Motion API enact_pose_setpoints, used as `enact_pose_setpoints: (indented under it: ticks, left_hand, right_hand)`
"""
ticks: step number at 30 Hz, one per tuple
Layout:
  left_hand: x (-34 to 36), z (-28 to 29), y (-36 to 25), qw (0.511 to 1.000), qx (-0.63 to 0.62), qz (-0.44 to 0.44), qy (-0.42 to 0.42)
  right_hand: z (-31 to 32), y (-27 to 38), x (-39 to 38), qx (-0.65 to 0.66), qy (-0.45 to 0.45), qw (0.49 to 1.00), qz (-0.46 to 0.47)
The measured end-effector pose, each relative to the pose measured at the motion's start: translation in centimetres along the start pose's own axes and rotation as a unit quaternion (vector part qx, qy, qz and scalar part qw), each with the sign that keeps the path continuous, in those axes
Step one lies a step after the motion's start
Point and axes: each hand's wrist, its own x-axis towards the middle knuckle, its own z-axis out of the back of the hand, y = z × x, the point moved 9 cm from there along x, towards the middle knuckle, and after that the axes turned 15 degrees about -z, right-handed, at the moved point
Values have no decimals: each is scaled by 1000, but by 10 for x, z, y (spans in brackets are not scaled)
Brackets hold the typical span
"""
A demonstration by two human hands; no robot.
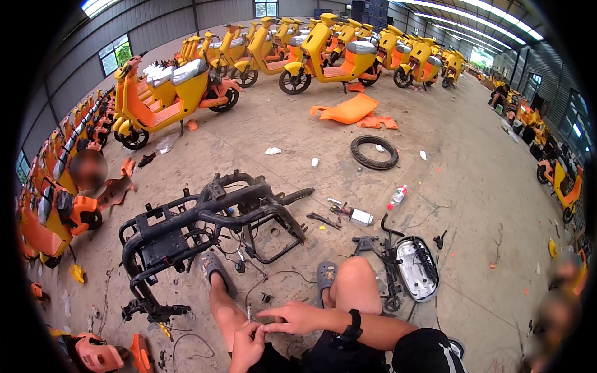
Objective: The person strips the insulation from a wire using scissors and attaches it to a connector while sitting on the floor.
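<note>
Over my lap, my left hand (248,345) is closed in a pinch around the end of a thin cable (248,298), where a small light-coloured tip sticks up. My right hand (293,317) meets it from the right. Its thumb and forefinger come together at the left fingertips, and what lies between them is too small to make out. The cable curves away over the floor in front of me. Beyond my left foot lies a black scooter frame (168,228) with loose wires hanging from it. A small black part (266,298) rests on the concrete near the cable.
Right of my knee lie a white-and-black oval housing (416,267) and a black kickstand-like part (390,273). Farther off are a silver box with wires (361,216), a bottle (397,196), a tyre (374,153) and orange panels (351,110). Yellow scooters (329,59) stand in rows behind.
</note>
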Motion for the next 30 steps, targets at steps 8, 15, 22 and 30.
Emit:
enact_pose_setpoints:
  ticks: [8,15,22,30]
  left_hand:
    - [-2,-1,10,999,-39,16,1]
    - [-3,17,15,995,-69,60,-42]
    - [9,7,-9,996,-82,-19,19]
    - [4,-9,-5,939,-331,73,-57]
  right_hand:
    - [5,-11,0,55,5,995,-83]
    - [32,-17,-2,108,-57,985,-122]
    - [54,-49,4,339,-168,919,-113]
    - [38,-28,2,368,-108,921,-66]
